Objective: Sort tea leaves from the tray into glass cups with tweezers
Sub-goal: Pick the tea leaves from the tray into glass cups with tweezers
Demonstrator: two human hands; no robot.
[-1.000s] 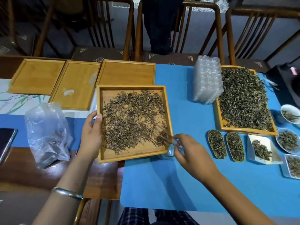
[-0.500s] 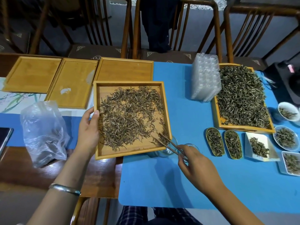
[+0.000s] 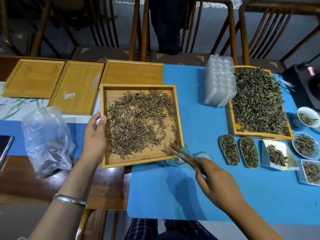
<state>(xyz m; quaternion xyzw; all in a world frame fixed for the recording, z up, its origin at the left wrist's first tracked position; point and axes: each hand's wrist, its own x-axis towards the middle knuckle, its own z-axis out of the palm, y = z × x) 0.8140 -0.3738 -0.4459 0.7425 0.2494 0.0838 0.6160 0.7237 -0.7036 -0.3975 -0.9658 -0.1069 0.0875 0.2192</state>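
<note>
left hand (image 3: pixel 94 135) grips tray (image 3: pixel 138 87) left edge | right hand (image 3: pixel 216 181) pinches tweezers (image 3: pixel 183 155) (tips at tray's near-right corner, among tea leaves (image 3: pixel 136 122))

Three bare wooden trays (image 3: pixel 33 78) far left; crumpled plastic bag (image 3: pixel 45 141) near; wooden chairs (image 3: pixel 188 23) behind table.

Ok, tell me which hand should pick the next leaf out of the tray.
Right. The right hand already grips the tweezers, whose tips sit among leaves at the tray corner nearest the glass cups. The left hand is busy holding the tray's edge.
</note>
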